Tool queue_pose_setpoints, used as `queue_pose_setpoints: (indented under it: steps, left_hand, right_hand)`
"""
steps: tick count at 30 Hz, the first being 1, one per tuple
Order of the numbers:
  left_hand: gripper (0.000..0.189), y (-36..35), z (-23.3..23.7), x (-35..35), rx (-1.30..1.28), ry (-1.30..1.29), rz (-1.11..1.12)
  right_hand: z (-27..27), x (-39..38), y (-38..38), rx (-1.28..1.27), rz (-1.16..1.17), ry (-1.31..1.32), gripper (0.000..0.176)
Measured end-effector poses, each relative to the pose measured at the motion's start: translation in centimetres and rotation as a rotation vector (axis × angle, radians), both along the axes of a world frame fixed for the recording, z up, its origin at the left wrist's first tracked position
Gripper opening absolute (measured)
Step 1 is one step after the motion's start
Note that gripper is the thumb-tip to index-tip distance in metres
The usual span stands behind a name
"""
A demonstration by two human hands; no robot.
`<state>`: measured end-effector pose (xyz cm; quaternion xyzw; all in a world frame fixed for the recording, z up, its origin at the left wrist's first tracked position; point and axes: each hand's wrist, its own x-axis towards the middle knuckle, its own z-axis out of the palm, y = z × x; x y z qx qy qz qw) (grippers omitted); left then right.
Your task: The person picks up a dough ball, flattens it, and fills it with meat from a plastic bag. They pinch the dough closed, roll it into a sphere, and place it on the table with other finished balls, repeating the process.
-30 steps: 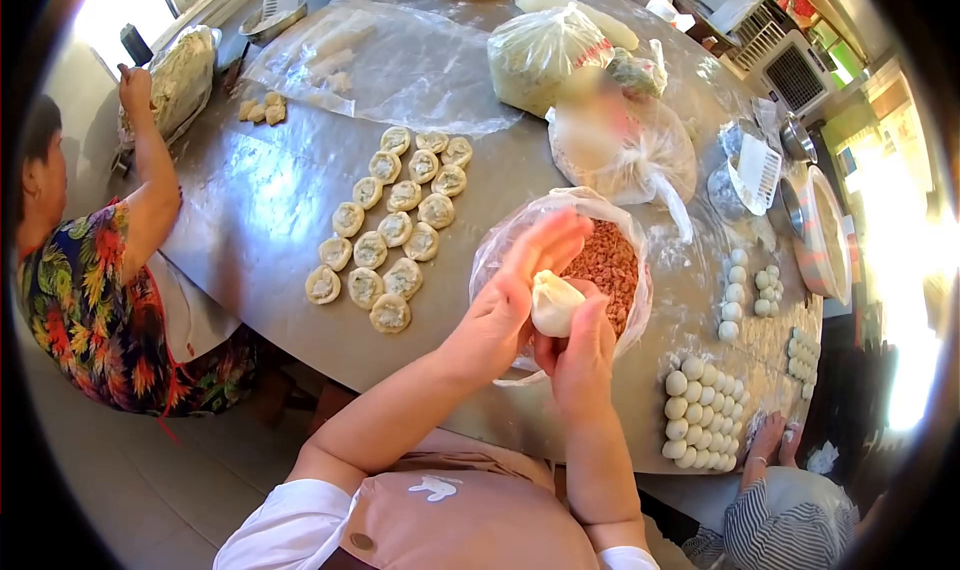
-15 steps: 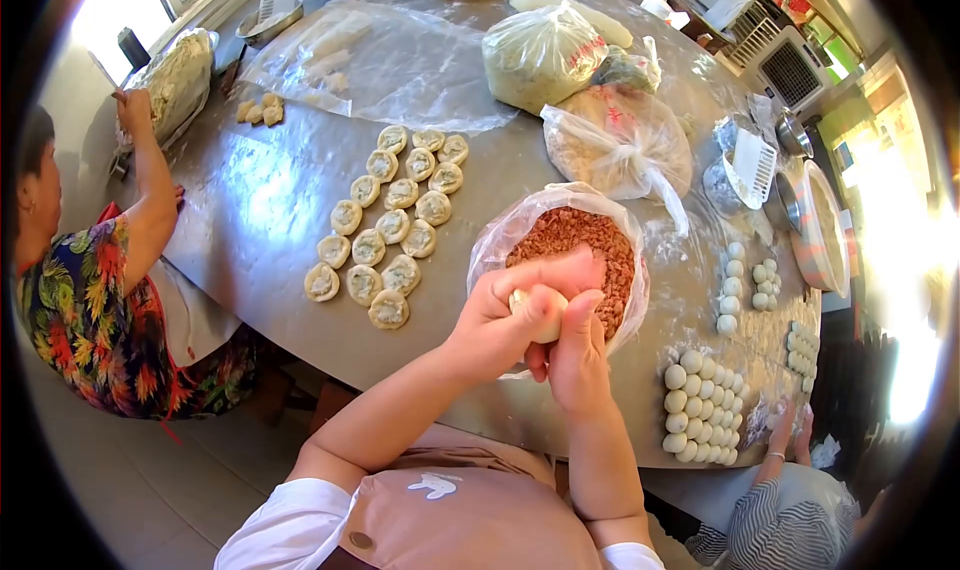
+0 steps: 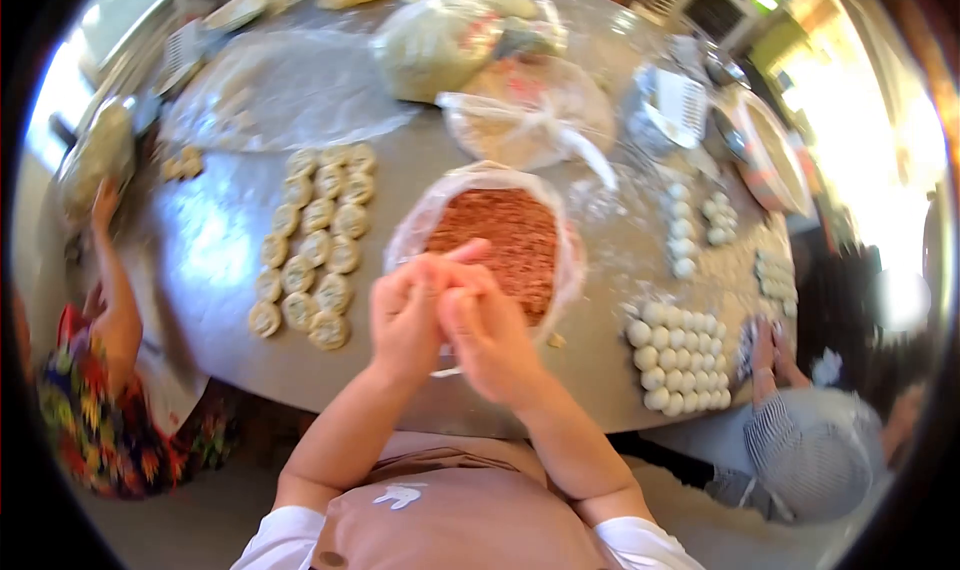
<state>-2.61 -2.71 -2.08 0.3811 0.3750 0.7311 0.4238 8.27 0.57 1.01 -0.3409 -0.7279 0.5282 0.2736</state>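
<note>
- Left hand (image 3: pixel 403 315) and right hand (image 3: pixel 488 342) come together here, fingers curled and pressed close, above the near left rim of the open filling bag (image 3: pixel 411 228); whether they pinch anything, I can't tell, the fingers hide it.
- And there's the red-brown filling (image 3: pixel 505 238), inside that bag, just beyond the hands, which block part of its near left side.
- Red print on the pale green bag (image 3: pixel 430 55) and on the tied bag (image 3: pixel 565 115), both beyond the filling bag: too blurred to read!
- Nearer than the filling bag, a white rabbit mark (image 3: pixel 398 495) on the brown apron (image 3: pixel 460 525).
- Left of the filling bag, topped dough rounds (image 3: pixel 315 247) line up on the bench (image 3: pixel 215 305).
- Right of it, white dough balls (image 3: pixel 676 359) sit in a packed block, a co-worker's hands (image 3: pixel 764 352) just beside them.
</note>
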Motion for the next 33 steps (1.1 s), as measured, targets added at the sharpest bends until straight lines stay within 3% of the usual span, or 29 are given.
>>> queue_pose_setpoints:
  steps: [2, 3, 4, 6, 7, 10, 11, 13, 16, 17, 19, 21, 27, 30, 33]
  left_hand:
    - [0.063, 0.0, 1.2, 1.2, -0.075, 0.04, 0.136]
    - [0.065, 0.8, 2.4, 2.2, -0.049, -0.189, 0.207]
    - [0.068, 1.4, 3.2, 3.1, -0.033, -0.416, 0.285]
    - [0.066, 1.2, 2.1, 2.8, -0.004, -0.154, 0.174]
    - [0.064, 1.2, 1.1, 2.2, 0.02, 0.013, 0.079]
    - [0.062, 1.3, 0.4, 2.2, 0.041, 0.232, -0.105]
    - [0.06, 1.0, 0.7, 2.9, -0.007, 0.15, -0.121]
    - [0.053, 1.1, 0.1, 3.8, -0.025, 0.028, -0.037]
    - [0.045, -0.2, 0.3, 0.9, -0.136, 0.056, -0.014]
    - [0.041, -0.7, 0.3, -0.1, -0.191, 0.055, 0.026]
    - [0.033, -1.9, 0.1, -1.8, -0.301, 0.058, 0.099]
    - [0.028, -3.1, -0.4, -2.5, -0.35, 0.037, 0.124]
    - [0.019, -6.1, -0.1, -2.9, -0.428, 0.042, 0.16]
    - [0.02, -7.2, 0.2, -3.6, -0.453, 0.189, 0.195]
    - [0.021, -8.0, -0.1, -3.9, -0.454, 0.205, 0.206]
  right_hand:
    - [0.3, 0.1, 0.4, 0.015, 0.007, 0.2, 0.035]
    - [0.3, 0.6, 0.3, -0.251, -0.012, 0.148, 0.036]
    - [0.7, 0.9, 0.3, -0.244, -0.007, 0.183, 0.037]
    - [1.5, 0.8, 0.4, -0.231, 0.024, 0.258, 0.039]
    - [0.1, 0.2, 0.7, -0.033, -0.003, 0.393, 0.04]
    - [-0.2, 2.5, 1.0, -0.284, -0.017, 0.311, 0.037]
    - [0.2, 3.8, 1.4, -0.499, -0.013, 0.316, 0.033]
    - [-0.3, 7.0, 3.0, -0.062, -0.212, -0.031, 0.039]
    - [0.0, 14.1, 7.1, 0.177, -0.608, -0.253, 0.042]
    - [-2.7, 18.1, 9.5, 0.406, -0.716, -0.426, 0.045]
    - [-3.8, 24.3, 12.6, 0.496, -0.817, -0.756, 0.049]
    - [-3.7, 27.2, 14.2, 0.388, -0.84, -0.975, 0.052]
    - [-5.5, 30.0, 18.3, 0.16, -0.618, -1.414, 0.056]
    - [-7.1, 30.2, 19.7, 0.043, -0.561, -1.435, 0.059]
    - [-8.9, 31.0, 20.2, 0.093, -0.592, -1.327, 0.064]
